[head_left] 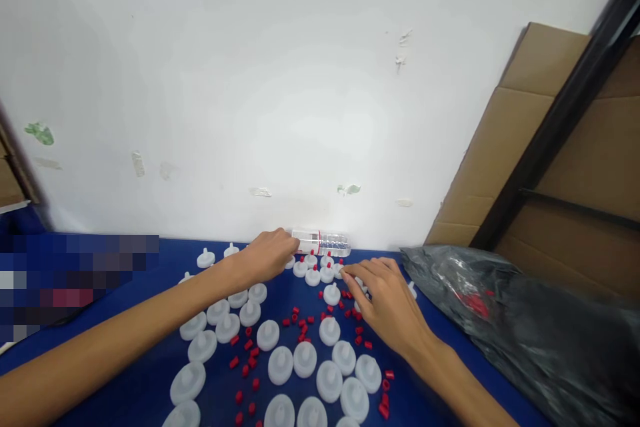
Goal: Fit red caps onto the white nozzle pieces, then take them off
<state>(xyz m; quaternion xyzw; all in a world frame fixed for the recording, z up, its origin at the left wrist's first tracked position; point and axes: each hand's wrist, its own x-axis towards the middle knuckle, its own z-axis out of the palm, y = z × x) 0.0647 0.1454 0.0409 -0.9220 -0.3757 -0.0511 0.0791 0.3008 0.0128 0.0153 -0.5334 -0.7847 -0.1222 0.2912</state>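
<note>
My left hand (274,255) reaches to the far side of the blue table, fingers curled together beside a group of white nozzle caps (313,276) with red tips. Whatever is in those fingers is hidden. My right hand (385,293) comes in from the right, thumb and forefinger together at the edge of a red-tipped white nozzle cap (338,271). Just in front stands a nozzle cap without a red tip (331,294). Small red tip covers (303,330) lie scattered between several more bare white nozzle caps (280,365) nearer to me.
A clear plastic bottle (334,244) lies on its side against the white wall (300,93). On the right, a dark plastic bag (520,320) holds something red. Cardboard (520,120) leans behind it by a black metal bar. More white nozzle caps (188,383) line the left.
</note>
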